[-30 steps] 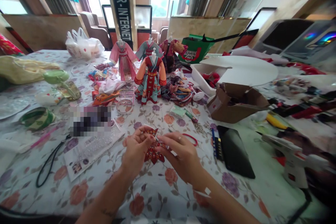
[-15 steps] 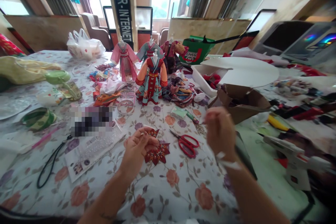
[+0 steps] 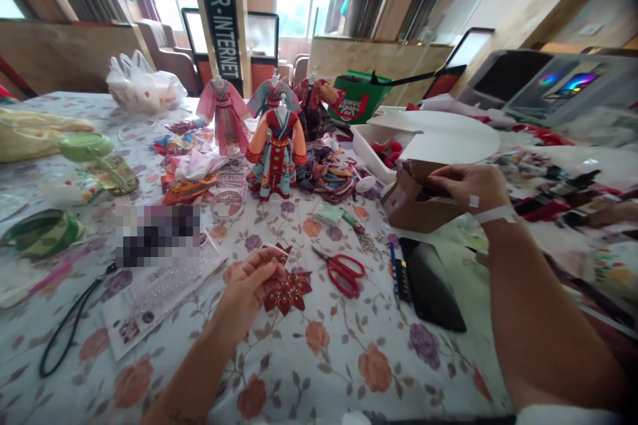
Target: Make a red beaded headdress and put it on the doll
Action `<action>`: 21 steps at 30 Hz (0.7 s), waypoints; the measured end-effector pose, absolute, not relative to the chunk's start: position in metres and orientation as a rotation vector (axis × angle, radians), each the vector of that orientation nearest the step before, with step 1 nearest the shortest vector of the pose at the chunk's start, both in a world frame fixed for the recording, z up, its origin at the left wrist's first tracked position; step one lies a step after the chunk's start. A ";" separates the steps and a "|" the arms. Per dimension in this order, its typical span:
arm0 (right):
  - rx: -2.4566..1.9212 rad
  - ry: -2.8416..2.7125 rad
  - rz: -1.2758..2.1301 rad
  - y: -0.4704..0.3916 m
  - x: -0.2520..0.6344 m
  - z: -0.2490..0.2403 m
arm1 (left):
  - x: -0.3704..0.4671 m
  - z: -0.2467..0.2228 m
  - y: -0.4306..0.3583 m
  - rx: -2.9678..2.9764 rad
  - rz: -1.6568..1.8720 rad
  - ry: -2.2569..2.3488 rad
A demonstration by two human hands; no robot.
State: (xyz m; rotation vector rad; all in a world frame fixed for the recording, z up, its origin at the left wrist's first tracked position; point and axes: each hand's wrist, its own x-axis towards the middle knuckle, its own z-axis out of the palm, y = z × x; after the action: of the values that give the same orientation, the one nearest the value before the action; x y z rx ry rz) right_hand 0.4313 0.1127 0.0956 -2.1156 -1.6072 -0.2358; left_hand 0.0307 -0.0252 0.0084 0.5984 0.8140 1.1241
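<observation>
My left hand [image 3: 254, 277] is closed at the fingertips on a dark red, pointed petal piece with bead-like dots [image 3: 288, 292]. A thin white strip [image 3: 277, 250] shows at the fingers; I cannot tell what it is. My right hand [image 3: 471, 186], with white tape round the wrist, reaches into the opening of a brown cardboard box [image 3: 421, 209]. Its fingers are bent together, and whatever is in them is hidden. Red-handled scissors [image 3: 345, 273] lie slightly open between the hands.
Several small robes on stands [image 3: 277, 153] rise at the back. A black tablet-like slab [image 3: 431, 282] lies beside the box, and a white tray [image 3: 381, 146] is behind it. Bead packets [image 3: 164, 292], a green tape roll [image 3: 42, 232] and a jar [image 3: 114, 172] are at left.
My right hand has moved right and forward, from above the table to inside the box opening. The view has turned a little right. My left hand stays at the red piece.
</observation>
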 end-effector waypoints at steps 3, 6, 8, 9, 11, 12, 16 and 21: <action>-2.058 -1.628 -0.287 0.110 0.426 0.099 | 0.030 0.008 -0.026 0.598 1.117 0.818; -1.923 -1.575 -0.384 0.088 0.394 0.100 | 0.029 0.008 -0.027 0.611 1.106 0.827; -1.703 -1.400 -0.285 0.062 0.356 0.092 | 0.029 0.009 -0.027 0.627 1.099 0.834; -1.619 -1.444 -0.117 0.047 0.334 0.084 | 0.029 0.009 -0.027 0.639 1.098 0.839; -1.411 -1.715 0.352 0.018 0.289 0.065 | 0.029 0.009 -0.027 0.669 1.096 0.857; -1.314 -1.807 0.562 0.005 0.269 0.054 | 0.029 0.008 -0.028 0.689 1.092 0.871; -1.240 -1.742 1.033 -0.025 0.218 0.020 | 0.028 0.005 -0.029 0.785 1.060 0.918; -1.223 -1.445 1.291 -0.031 0.204 0.011 | 0.031 0.004 -0.031 0.871 1.045 0.947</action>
State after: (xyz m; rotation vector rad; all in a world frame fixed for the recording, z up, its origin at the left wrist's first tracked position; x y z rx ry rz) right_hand 0.2040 -0.0309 0.0106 -1.2232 -1.4446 1.2908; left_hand 0.0308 -0.0315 0.0037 0.8706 0.9465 1.0448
